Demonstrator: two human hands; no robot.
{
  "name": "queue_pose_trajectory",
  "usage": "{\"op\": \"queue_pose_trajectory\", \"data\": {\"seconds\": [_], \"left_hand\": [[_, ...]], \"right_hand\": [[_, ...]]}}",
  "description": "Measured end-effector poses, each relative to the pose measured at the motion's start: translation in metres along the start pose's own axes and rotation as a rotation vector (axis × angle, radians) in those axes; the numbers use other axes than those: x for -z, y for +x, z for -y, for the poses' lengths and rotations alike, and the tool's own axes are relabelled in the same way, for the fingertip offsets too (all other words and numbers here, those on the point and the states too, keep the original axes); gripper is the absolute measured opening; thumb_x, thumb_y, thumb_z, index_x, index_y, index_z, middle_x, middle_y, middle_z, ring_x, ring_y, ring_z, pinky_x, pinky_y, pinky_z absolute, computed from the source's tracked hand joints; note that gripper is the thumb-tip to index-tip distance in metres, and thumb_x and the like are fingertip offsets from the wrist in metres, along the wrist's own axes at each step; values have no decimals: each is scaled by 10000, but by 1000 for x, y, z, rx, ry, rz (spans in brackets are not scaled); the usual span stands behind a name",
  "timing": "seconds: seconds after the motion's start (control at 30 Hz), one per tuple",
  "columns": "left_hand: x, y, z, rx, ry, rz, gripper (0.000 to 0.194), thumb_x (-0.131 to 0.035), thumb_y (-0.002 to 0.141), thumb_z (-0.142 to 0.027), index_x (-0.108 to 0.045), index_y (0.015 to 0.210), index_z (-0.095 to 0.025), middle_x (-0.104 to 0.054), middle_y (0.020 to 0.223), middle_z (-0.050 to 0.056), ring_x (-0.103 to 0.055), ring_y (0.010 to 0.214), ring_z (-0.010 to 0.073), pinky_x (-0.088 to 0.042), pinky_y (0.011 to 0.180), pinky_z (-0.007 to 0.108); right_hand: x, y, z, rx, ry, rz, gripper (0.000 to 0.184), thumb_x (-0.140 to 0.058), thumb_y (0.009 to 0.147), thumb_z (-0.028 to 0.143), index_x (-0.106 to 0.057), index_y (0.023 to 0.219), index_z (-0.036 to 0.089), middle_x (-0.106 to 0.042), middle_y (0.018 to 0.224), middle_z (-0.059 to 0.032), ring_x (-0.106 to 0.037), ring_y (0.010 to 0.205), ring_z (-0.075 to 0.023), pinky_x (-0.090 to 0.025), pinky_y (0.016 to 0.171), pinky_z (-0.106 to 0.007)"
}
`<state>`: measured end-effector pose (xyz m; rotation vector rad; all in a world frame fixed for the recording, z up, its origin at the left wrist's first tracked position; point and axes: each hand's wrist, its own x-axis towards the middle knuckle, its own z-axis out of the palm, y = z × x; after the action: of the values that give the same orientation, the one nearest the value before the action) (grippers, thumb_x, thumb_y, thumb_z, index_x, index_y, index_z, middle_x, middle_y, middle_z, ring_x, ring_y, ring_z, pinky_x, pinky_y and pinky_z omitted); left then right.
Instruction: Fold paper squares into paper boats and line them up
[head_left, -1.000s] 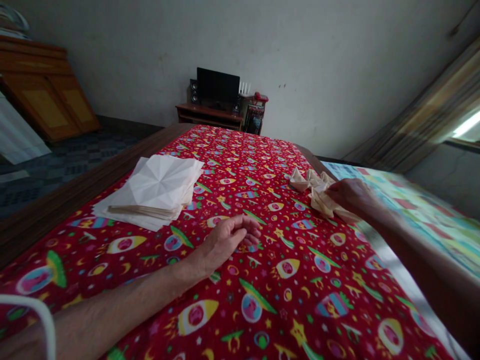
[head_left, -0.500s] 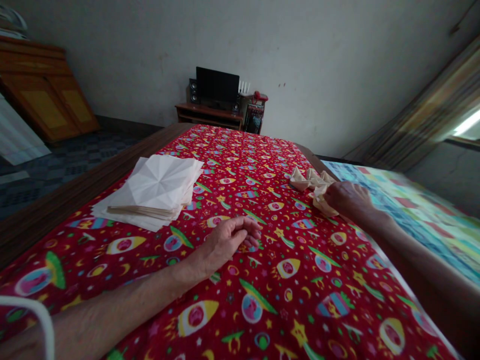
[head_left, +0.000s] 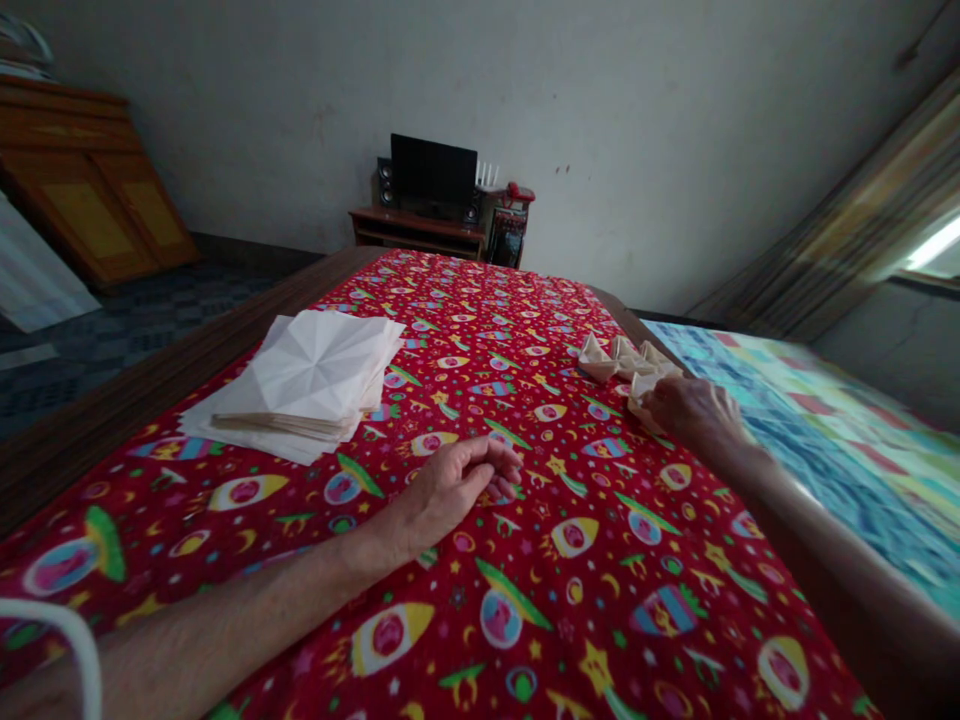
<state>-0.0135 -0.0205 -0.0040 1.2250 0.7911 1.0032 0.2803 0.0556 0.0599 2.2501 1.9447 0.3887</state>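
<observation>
My left hand (head_left: 457, 485) rests on its side on the red patterned tablecloth (head_left: 525, 590). Its fingers are loosely curled and apart from the thumb, with nothing in them. Off to the right, my right hand (head_left: 694, 408) pinches a cream folded paper piece (head_left: 643, 392), its fingertips partly hidden behind the knuckles. Several similar folded paper shapes (head_left: 598, 358) with pointed tips stand close together just beyond it. To the left lies a stack of pale paper sheets (head_left: 315, 365); the top sheet carries creases radiating from its middle.
A bed with a patchwork cover (head_left: 795, 410) lies right of the table. Brown wooden table edge (head_left: 225, 340) shows at the left. By the far wall are a black monitor (head_left: 433, 170) and a low stand. A white curved tube (head_left: 82, 645) sits at lower left.
My right hand has shifted slightly and its wrist has lifted a little, with the fingers still at the folded paper piece. My left hand is nearly still.
</observation>
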Motion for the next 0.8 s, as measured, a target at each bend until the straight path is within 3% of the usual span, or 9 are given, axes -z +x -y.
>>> {"op": "queue_pose_trajectory", "data": {"seconds": [0.6,0.7,0.8], "left_hand": [[2,0,5,-15,149,67,164,-503,768,-188,-632,846,-123,-652,794,51,-645,674,137,-518,671,249],[3,13,3,-44,289,140,217,-438,803,-153,-642,874,-130,-671,814,45,-654,693,130,-511,663,229],[-8,50,-3,-153,563,208,275,-401,820,-106,-656,913,-146,-693,826,34,-660,718,133,-508,670,221]], "right_hand": [[-14,11,-2,-26,21,-32,421,-365,900,320,-676,995,53,-655,960,-256,-640,868,-373,-436,627,-373],[-18,14,-3,-66,56,-37,401,-394,887,359,-692,994,113,-671,971,-210,-647,876,-346,-448,639,-356],[-20,15,-5,-115,96,-31,409,-396,881,393,-701,1009,153,-679,974,-179,-651,880,-329,-455,650,-349]]}}
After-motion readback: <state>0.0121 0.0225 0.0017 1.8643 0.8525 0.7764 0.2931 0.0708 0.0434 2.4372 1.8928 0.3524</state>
